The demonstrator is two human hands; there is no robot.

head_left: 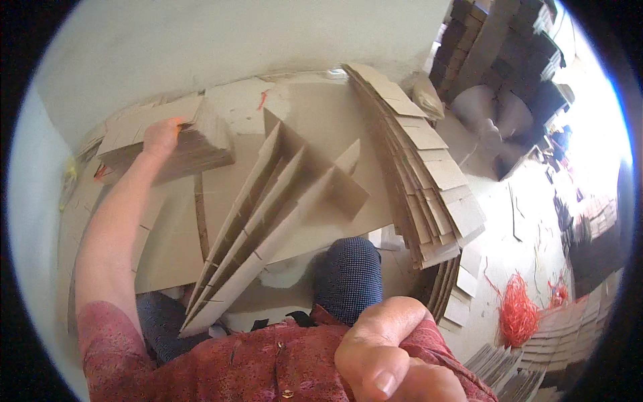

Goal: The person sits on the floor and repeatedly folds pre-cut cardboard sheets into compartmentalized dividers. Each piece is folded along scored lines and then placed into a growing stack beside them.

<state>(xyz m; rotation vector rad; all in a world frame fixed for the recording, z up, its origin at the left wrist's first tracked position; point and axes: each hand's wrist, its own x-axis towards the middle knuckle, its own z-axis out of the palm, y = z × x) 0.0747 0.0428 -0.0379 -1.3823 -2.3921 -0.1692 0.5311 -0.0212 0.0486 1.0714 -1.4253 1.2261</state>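
My left hand (163,135) reaches out to a stack of brown cardboard pieces (216,137) at the far left. Its fingers are closed over the edge of the top piece, with something small and orange at the fingertips. My right hand (395,362) is close to me at the bottom, thumb bent inward and fingers curled. The frame's lower edge cuts it off, so anything inside it is hidden. Between my arms stands a cardboard partition (268,221) of slotted strips crossing at its far end. It tilts toward my left knee, and the crossing end is slightly blurred.
A flat cardboard sheet (315,251) serves as the work surface. Right of it, a long overlapping row of cardboard pieces (418,161) curves toward me. Red string (518,311) lies bundled on the right floor, near more stacked cardboard (569,342). Tall dark stacks (509,53) stand at back right.
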